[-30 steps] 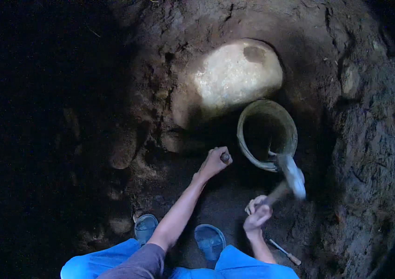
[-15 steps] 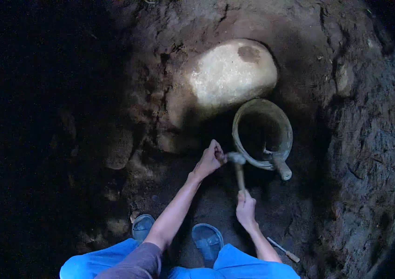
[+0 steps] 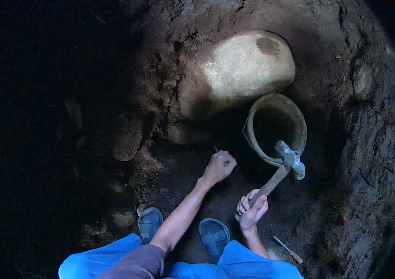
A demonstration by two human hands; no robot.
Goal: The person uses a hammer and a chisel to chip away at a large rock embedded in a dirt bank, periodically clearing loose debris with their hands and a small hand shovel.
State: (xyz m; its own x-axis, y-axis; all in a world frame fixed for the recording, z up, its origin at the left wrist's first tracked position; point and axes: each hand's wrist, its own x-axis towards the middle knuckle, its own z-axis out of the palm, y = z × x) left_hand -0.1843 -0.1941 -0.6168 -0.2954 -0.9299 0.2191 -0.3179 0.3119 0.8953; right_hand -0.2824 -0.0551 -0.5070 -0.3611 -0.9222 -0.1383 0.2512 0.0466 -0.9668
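Observation:
My left hand (image 3: 218,168) is closed around a narrow tool (image 3: 226,163), probably metal, whose round end shows in the fist; the rest is mostly hidden. My right hand (image 3: 252,211) grips the wooden handle of a hammer (image 3: 290,158), its heavy metal head raised to the right of my left hand, over the near rim of a round bucket (image 3: 303,120). The bucket has a thin wire handle and a dark interior. Just behind it, a large pale, smooth stone (image 3: 241,63) sits embedded in the earth.
Rough earth walls (image 3: 367,153) rise on the right and behind. A slim tool with a wooden grip (image 3: 290,251) lies on the ground right of my right forearm. My sandalled feet (image 3: 213,235) are below. The left side is in deep shadow.
Half a second ago the hammer head was down beside my left hand; it has swung up and right, back over the bucket's rim. My left hand keeps its grip. The view has shifted slightly.

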